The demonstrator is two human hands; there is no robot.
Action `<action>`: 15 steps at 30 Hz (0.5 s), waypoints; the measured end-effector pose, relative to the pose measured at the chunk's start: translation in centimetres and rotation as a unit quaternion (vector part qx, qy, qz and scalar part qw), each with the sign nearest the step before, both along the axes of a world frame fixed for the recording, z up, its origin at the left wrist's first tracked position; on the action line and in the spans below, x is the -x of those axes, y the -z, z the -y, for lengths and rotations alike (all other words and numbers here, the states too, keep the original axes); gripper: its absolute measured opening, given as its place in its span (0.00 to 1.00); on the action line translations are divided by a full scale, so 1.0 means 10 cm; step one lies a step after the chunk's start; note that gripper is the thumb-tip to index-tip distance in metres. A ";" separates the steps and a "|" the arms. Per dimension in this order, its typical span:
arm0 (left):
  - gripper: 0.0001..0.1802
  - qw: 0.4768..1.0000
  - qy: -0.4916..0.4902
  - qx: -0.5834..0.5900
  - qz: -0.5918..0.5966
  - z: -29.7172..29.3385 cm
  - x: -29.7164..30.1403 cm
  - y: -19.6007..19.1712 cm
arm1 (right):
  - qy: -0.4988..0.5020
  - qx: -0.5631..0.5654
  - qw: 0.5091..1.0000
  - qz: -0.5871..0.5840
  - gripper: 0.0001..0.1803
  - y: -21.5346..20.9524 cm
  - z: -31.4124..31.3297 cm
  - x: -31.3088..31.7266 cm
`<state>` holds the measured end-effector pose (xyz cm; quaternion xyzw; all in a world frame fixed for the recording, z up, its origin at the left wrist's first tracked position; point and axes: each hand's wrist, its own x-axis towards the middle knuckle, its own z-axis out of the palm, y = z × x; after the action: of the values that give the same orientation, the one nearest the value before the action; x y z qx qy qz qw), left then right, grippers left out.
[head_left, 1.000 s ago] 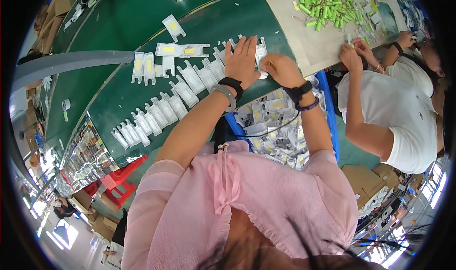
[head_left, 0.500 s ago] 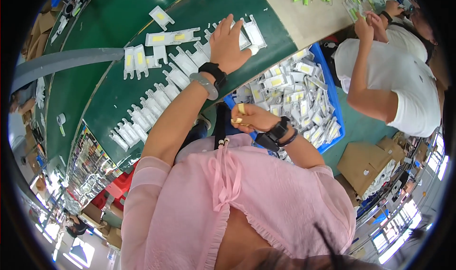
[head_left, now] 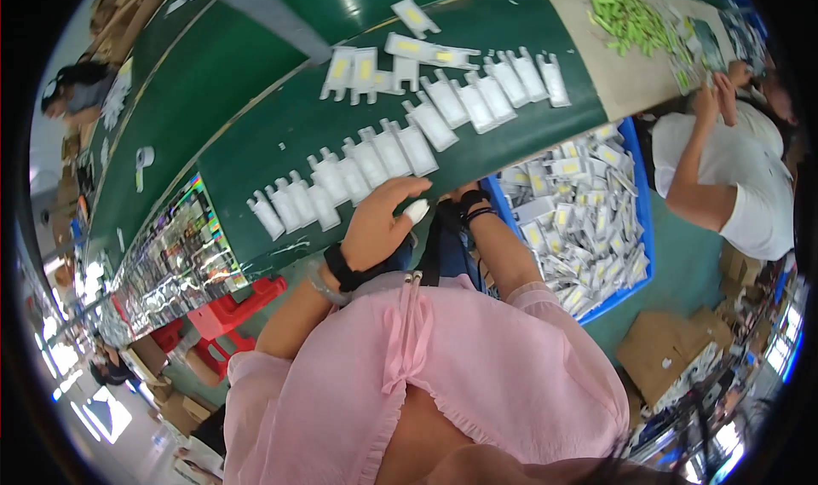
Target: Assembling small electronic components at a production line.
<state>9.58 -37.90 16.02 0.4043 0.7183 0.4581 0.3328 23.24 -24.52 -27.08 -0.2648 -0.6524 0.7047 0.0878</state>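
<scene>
My left hand (head_left: 379, 225) hovers at the near edge of the green table, fingers stretched and thumb apart, nothing in its grasp. A white cover sits on its thumb tip. Just beyond it, a long slanting row of white translucent plastic housings (head_left: 366, 163) lies side by side on the tabletop. My right hand (head_left: 461, 193) is low by the table edge, beside the blue crate (head_left: 645, 221); its fingers are mostly hidden, so what it holds cannot be seen. Housings with yellow panels (head_left: 365, 69) lie behind the row.
The blue crate at my right is heaped with yellow-panelled housings (head_left: 571, 221). Green parts (head_left: 630, 16) lie on a beige surface at the far right, where a co-worker in white (head_left: 724, 170) handles something. A grey bar (head_left: 273, 12) crosses above the table. Red stools (head_left: 230, 314) stand at lower left.
My left hand has drawn back from the row's far right end toward my body. My right hand has moved toward the table edge, its fingers now mostly hidden. The view has shifted.
</scene>
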 end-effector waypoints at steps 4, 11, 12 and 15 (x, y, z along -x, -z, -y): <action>0.20 0.998 -0.049 0.021 -0.043 0.74 0.02 0.06 | 0.054 0.053 0.996 0.037 0.13 0.01 -0.26 0.25; 0.17 0.990 -0.121 0.059 -0.035 1.21 -0.01 0.05 | 0.129 0.144 0.979 0.067 0.12 -0.17 -0.42 0.23; 0.17 0.991 -0.117 0.059 -0.037 1.19 -0.02 0.01 | 0.137 0.161 0.975 0.068 0.12 -0.21 -0.46 0.19; 0.17 0.993 -0.074 0.067 -0.065 1.21 -0.02 0.07 | 0.151 0.211 0.963 0.073 0.12 -0.34 -0.62 -0.10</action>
<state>9.77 -49.97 15.32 0.3555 0.7956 0.4049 0.2771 24.19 -18.36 -23.71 -0.4235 -0.4456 0.7839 0.0877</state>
